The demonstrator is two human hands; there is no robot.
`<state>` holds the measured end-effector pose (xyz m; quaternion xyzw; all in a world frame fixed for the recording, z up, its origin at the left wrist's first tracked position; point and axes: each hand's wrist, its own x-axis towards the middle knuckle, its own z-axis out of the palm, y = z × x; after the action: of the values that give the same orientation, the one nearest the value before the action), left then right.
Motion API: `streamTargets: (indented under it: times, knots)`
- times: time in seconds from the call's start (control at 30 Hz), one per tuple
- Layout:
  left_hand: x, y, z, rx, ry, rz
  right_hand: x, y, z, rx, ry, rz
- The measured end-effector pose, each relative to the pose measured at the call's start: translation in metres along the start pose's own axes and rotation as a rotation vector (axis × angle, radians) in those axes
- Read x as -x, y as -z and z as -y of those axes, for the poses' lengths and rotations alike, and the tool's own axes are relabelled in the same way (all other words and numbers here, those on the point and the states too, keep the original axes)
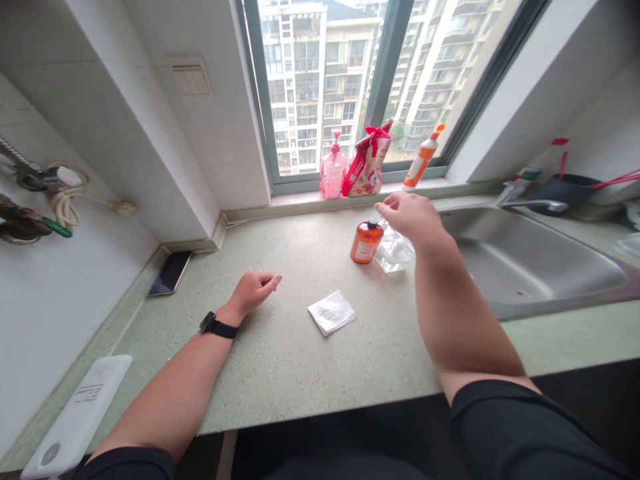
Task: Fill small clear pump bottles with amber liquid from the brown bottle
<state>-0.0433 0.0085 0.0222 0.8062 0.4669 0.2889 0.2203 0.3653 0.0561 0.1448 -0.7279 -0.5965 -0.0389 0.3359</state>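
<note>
On the counter [280,373], my left hand [255,292] rests with its fingers curled in and nothing visible in them. My right hand [411,215] hovers just above and right of an orange-red bottle [367,243] with a black cap. Its fingertips are pressed together near the cap, and a small pale bit shows by them; what they hold, if anything, I cannot make out. Below that hand, beside the bottle, lies crumpled clear plastic [395,252]. A folded white tissue [332,313] lies flat between my two forearms.
A steel sink [540,260] with a faucet [537,203] is on the right. Along the windowsill stand a pink pump bottle [333,170], a red bag [369,163] and an orange-and-white bottle [423,160]. A phone [171,273] and a white elongated device [83,413] lie left.
</note>
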Motion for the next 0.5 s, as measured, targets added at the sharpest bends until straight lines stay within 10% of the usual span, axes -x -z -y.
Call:
streamTargets:
  times: [0.2,0.5]
  knots:
    - [-0.002,0.000,0.003,-0.048,0.021,-0.024,0.006,-0.006,0.005,0.195,-0.018,0.260]
    - [0.001,0.003,-0.005,-0.147,0.018,-0.118,0.011,-0.007,0.015,0.236,0.124,0.317]
